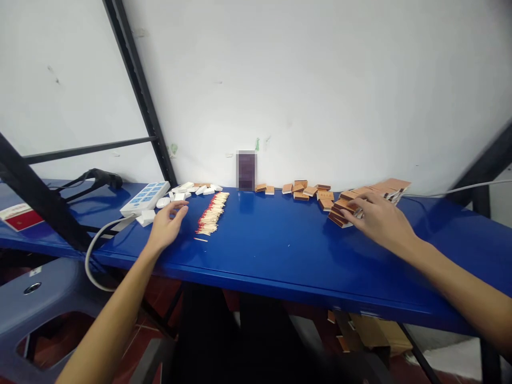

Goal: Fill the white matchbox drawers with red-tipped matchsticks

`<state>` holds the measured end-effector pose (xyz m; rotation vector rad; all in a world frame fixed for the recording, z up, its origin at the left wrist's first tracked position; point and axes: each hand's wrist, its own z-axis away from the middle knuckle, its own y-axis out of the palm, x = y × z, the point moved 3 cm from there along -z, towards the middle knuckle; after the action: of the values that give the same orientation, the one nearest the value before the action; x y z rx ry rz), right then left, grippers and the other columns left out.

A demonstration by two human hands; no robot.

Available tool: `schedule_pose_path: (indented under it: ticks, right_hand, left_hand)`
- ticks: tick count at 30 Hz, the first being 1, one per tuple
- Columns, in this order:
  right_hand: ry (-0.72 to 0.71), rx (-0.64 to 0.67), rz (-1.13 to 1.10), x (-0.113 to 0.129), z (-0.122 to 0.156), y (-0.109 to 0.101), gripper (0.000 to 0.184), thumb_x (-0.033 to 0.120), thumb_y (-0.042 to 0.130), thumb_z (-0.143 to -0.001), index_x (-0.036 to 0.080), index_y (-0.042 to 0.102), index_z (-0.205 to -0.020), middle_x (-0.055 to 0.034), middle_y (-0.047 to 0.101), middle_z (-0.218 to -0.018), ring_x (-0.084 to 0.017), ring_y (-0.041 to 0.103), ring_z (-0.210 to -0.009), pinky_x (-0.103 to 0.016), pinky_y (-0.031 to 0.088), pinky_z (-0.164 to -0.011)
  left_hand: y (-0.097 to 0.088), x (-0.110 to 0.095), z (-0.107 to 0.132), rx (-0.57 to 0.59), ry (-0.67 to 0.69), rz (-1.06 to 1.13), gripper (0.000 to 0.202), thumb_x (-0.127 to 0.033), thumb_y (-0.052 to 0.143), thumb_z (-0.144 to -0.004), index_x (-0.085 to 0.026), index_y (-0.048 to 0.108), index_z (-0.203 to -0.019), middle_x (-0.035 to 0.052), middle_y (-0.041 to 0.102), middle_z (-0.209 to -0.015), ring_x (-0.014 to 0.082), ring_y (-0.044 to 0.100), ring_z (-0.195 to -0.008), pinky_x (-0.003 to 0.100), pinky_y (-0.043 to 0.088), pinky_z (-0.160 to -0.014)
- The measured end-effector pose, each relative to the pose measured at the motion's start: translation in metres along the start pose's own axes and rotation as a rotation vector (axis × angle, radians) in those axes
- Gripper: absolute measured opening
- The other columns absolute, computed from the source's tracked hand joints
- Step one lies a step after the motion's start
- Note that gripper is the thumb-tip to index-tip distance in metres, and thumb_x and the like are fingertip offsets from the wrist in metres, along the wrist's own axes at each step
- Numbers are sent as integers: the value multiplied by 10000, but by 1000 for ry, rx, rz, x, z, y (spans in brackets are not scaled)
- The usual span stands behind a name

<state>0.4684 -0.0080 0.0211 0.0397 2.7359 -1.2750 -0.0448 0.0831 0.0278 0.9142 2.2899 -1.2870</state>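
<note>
My right hand (382,218) is at the stack of brown matchbox sleeves (340,213) on the right. Its thumb and fingers close around sleeves at the near end of the stack. My left hand (166,226) hovers low over the table, its fingers loosely curled and apart, with nothing seen in them. Just behind it lie white matchbox trays (184,188). To its right is a long pile of red-tipped matches (213,214), with a single match (200,240) at the near end. Several loose matchboxes (301,189) lie near the wall.
The blue table (256,250) runs along a white wall. A white power strip (146,197) with blue sockets lies at the left, its cable (91,261) hanging over the edge. A black metal post (140,80) rises behind it. A grey stool (52,288) stands below left.
</note>
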Motion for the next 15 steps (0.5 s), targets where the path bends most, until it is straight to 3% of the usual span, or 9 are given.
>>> schedule_pose_path:
  ticks: [3,6,8,11,15]
  right_hand:
    - [18,25,-30,1,-1,0,287,401,499,-946,165,662,-931,-183,642,-1013,-279,612,-788,-392,466,-650]
    - [-11,8,-26,5,-1,-1,292,399,473,-948,164,633,-1016,-197,644,-1061,-298,623,-810,-402,472,-665]
    - [3,12,5,8,1,-1,324,417,477,-938,173,603,-1110,-201,634,-1119,-307,631,-805,-406,471,-646]
    - [61,40,60,13,3,1,410,466,503,-909,206,559,-1221,-204,609,-1176,-308,630,-737,-396,442,-556]
    - [125,28,110,19,1,5,436,512,524,-891,210,560,-1203,-223,587,-1173,-309,618,-691,-399,412,-519]
  left_hand:
    - [-1,22,-34,65,-24,-221,469,-416,455,-896,-100,660,-1176,136,715,-1074,247,652,-874,383,522,-836]
    - [5,27,-58,64,57,-313,433,-354,458,-892,-139,654,-1213,137,669,-1247,302,587,-1145,461,419,-1048]
    - [12,28,-67,69,104,-371,431,-333,459,-897,-163,641,-1249,136,619,-1340,330,501,-1280,500,347,-1114]
    - [24,33,-75,84,115,-447,462,-294,443,-905,-153,599,-1316,183,544,-1427,387,423,-1356,595,313,-1103]
    - [36,49,-80,142,106,-512,469,-255,403,-914,-155,578,-1337,202,519,-1456,396,405,-1374,645,308,-1071]
